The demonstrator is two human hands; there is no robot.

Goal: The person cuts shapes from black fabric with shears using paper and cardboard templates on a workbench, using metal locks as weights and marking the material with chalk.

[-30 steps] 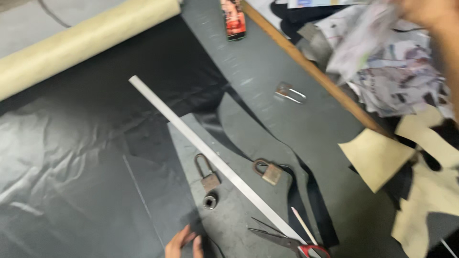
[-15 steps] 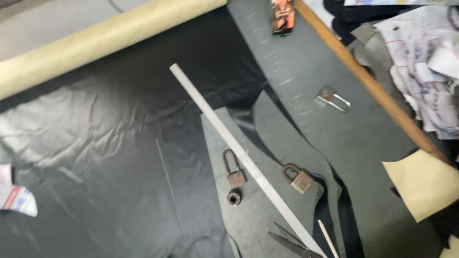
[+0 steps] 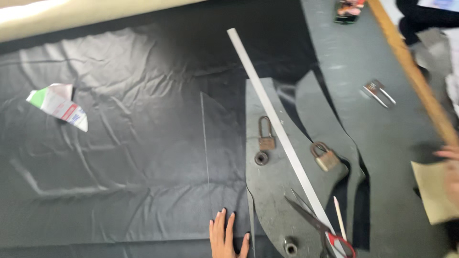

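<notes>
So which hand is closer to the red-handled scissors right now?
Left. The left hand lies flat on the black fabric just left of the scissors; the right hand is farther off at the table's right edge, on tan paper.

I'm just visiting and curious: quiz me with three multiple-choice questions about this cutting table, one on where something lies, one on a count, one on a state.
1. Where does the left hand lie?
A. flat on the black fabric
B. on the scissors
C. around a padlock

2. How many padlocks rest on the grey pattern pieces?
A. one
B. two
C. four

3. How do the scissors lie?
A. blades shut
B. blades open
C. hanging from a hook

Answers:
1. A, its fingers are spread on the cloth beside the grey pattern piece, holding nothing.
2. B, one padlock lies left of the long white ruler and another padlock lies right of it.
3. B, the two blades part in a V near the red handles.
</notes>
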